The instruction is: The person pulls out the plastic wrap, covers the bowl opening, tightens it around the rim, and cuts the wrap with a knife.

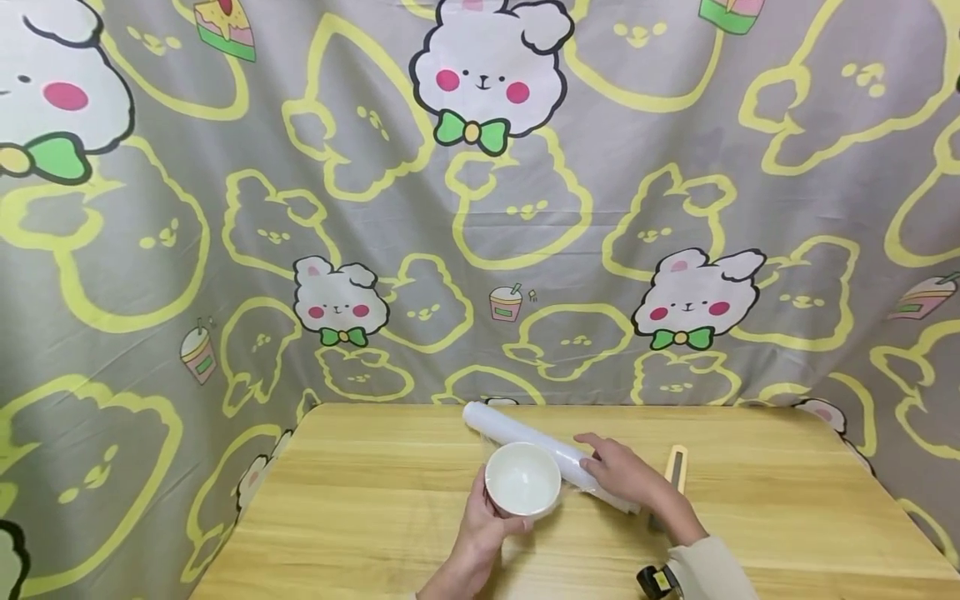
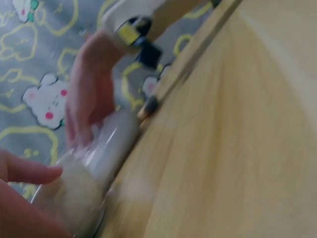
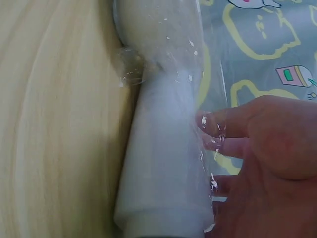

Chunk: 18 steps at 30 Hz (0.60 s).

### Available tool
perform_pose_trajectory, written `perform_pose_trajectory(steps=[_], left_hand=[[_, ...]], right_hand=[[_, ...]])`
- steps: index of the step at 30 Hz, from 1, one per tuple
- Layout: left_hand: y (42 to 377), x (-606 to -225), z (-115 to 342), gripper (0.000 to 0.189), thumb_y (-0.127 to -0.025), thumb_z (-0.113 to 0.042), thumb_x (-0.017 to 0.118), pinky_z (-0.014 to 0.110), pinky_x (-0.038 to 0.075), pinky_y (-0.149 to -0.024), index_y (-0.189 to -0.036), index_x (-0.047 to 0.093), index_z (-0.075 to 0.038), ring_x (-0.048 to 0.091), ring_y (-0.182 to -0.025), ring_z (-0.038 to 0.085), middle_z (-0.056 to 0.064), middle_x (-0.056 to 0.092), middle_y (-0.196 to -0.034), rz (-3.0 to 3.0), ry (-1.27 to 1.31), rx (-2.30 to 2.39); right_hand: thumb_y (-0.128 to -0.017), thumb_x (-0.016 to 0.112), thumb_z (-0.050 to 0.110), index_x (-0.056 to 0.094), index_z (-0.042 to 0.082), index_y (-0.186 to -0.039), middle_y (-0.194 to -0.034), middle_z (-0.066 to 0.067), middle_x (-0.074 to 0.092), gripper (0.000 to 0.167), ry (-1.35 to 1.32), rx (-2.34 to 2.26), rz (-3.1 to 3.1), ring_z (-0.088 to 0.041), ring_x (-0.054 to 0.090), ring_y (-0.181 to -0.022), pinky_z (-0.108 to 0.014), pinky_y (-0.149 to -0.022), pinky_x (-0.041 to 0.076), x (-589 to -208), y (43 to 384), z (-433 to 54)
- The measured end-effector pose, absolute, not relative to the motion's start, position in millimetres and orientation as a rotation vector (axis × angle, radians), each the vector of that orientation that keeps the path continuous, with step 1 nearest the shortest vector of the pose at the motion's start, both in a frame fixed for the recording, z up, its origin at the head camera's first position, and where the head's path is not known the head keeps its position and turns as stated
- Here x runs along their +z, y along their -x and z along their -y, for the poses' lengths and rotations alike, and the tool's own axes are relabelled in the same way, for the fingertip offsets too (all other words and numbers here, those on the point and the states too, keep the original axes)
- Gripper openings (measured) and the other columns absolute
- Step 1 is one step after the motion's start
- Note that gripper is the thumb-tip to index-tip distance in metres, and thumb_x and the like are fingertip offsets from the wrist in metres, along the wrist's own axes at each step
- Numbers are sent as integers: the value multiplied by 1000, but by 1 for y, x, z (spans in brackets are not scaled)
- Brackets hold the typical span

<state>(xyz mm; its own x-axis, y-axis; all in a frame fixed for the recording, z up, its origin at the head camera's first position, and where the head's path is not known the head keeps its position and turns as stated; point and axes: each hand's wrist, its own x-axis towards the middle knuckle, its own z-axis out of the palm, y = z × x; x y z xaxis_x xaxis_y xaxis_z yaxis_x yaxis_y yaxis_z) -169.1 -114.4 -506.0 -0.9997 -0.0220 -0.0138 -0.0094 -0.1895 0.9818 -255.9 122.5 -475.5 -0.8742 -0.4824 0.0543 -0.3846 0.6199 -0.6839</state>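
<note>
In the head view, my left hand holds a white bowl, its opening turned toward the camera, thumb and fingers around its sides. Just behind the bowl, a roll of cling film lies slantwise on the table. Clear film stretches from the roll over the bowl's outside in the right wrist view. My right hand is beside the roll; the right wrist view shows its thumb and fingertips pinching the film's edge. Seen from the left wrist, the bowl sits low against the roll.
A utility knife with a yellow handle lies right of the roll, partly hidden by the right wrist. The wooden table ends at a grey patterned curtain behind and at the sides. A black camera is strapped at the right sleeve.
</note>
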Motion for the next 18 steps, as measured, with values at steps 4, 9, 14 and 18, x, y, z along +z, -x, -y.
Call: perform_pose_trajectory(steps=[4, 9, 14, 18], left_hand=[[175, -506, 127, 118, -64, 18, 78, 53, 24, -122, -158, 8, 9, 40, -140, 42, 30, 35, -156, 2118, 32, -2387], [182, -509, 138, 126, -64, 17, 83, 54, 19, -122, -158, -1, 11, 33, -144, 46, 33, 24, -161, 2203, 115, -2348], [194, -512, 149, 128, -63, 25, 80, 40, 29, -119, -158, -5, 10, 20, -150, 47, 35, 9, -164, 2166, 236, -2416], [207, -516, 160, 122, -65, 27, 76, 32, 35, -116, -159, 2, 8, 21, -150, 45, 32, 8, -166, 2131, 328, -2547]], right_hand=[[-104, 56, 11, 44, -14, -144, -92, -7, 64, 48, 776, -1133, -2593, -18, 59, -81, -35, -67, 51, -474, 251, -130], [-106, 55, 15, 36, -16, -147, -93, -10, 64, 55, 771, -1150, -2438, -21, 59, -81, -36, -66, 50, -471, 246, -136], [-106, 57, 19, 26, -16, -153, -106, -23, 64, 65, 645, -1200, -2328, -29, 62, -89, -40, -68, 53, -467, 235, -136], [-106, 56, 22, 14, -13, -157, -134, -40, 51, 75, 533, -1240, -2242, -34, 65, -93, -48, -62, 59, -467, 225, -134]])
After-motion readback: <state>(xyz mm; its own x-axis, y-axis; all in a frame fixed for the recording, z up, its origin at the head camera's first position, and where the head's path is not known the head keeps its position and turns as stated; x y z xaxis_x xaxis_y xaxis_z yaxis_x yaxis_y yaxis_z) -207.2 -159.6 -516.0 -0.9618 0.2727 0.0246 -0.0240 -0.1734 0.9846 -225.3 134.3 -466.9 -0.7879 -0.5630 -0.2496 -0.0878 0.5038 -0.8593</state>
